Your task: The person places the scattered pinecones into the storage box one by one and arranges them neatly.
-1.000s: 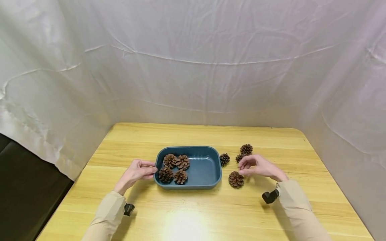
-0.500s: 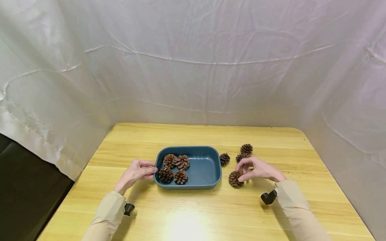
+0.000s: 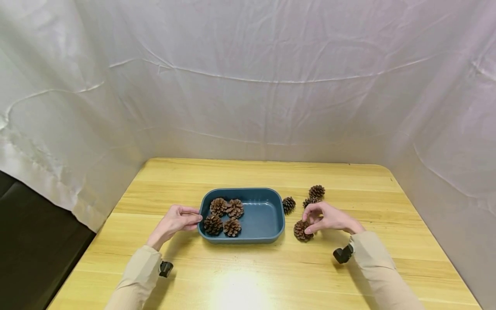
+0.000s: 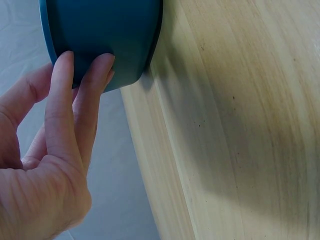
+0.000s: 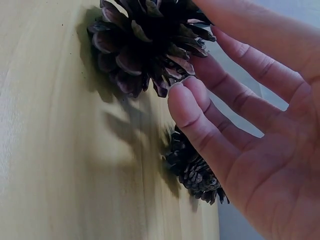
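Observation:
At the left end of a dark blue rectangular tray, my left hand pinches the rim, thumb over the edge. The left wrist view has my fingers against the tray's wall. Several brown pine cones lie in its left half. On the table to the right, my right hand has its thumb and fingers around a wide pine cone. That pine cone is large in the right wrist view, with my thumb tip at its lower side.
A small dark pine cone lies by the tray's right end. Two more, a far pine cone and a nearer pine cone, lie behind my right hand. The wooden table is backed by a pale curtain.
My right hand has moved left and closed its thumb and fingers about the wide pine cone, which stays in place. The left hand and tray have not moved.

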The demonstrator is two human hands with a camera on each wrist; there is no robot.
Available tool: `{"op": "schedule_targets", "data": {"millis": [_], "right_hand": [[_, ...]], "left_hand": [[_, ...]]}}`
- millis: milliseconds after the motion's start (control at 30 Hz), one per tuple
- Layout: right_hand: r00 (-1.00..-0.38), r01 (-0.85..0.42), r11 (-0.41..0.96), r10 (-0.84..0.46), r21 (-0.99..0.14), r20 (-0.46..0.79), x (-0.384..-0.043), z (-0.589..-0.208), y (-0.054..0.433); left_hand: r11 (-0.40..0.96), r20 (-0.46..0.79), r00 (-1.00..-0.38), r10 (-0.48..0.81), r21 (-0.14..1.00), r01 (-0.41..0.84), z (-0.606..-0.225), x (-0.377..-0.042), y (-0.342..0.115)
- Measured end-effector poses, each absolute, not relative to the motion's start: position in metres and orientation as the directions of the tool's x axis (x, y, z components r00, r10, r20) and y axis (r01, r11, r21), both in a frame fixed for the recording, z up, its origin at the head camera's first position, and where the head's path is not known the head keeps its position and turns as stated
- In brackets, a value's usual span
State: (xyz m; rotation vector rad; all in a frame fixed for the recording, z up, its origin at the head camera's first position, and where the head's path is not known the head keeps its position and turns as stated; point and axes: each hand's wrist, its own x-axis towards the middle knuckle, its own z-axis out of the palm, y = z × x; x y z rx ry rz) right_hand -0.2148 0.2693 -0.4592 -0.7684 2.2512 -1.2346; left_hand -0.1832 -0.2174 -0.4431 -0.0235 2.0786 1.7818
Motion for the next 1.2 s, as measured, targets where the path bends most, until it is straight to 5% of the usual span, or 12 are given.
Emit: {"op": "schedule_targets", "data": {"millis": [733,1200], "right_hand": [[-0.738,-0.208,0.469,-0.651,-0.858,-0.177,-0.2136,-0.4550,0.2698],[-0.742,-0.286,0.447,-0.663,-0.848,-0.099,-0.2171,-0.4503,0.2695]], "left_hand": [[0.193,-0.317,-0.918,0.236,0.942,-0.276,-0.4424,-0.1837,-0.2172],[0.194,-0.310,-0.920,0.239,0.944,-0.267,-0.4416,-0.1826,-0.2164]]}}
